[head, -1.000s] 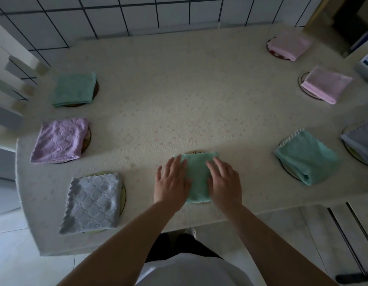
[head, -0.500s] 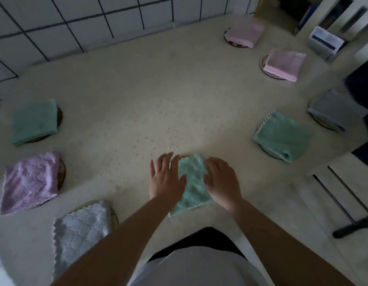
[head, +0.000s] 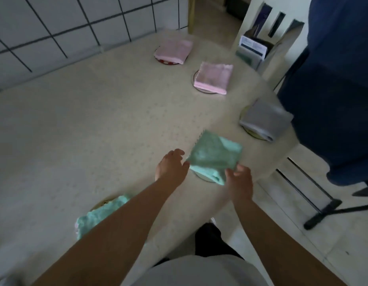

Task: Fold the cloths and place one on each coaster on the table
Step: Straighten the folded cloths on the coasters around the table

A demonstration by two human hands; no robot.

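At the lower left a folded mint cloth lies on a coaster of which only a sliver of rim shows; the left forearm crosses over the cloth's right part and hides it. The left hand rests on the cream table with loosely bent fingers, right at the near-left corner of a green cloth; motion blur leaves it unclear whether the fingertips touch that corner or grip it. The green cloth sits folded on a pale coaster, mostly covered. The right hand has its fingers curled at the cloth's near-right edge, seemingly pinching it, though the contact is smeared. Farther back, two pink cloths each cover a coaster. A grey cloth lies on another by the right edge, beside a dark blue shape cut off by the frame
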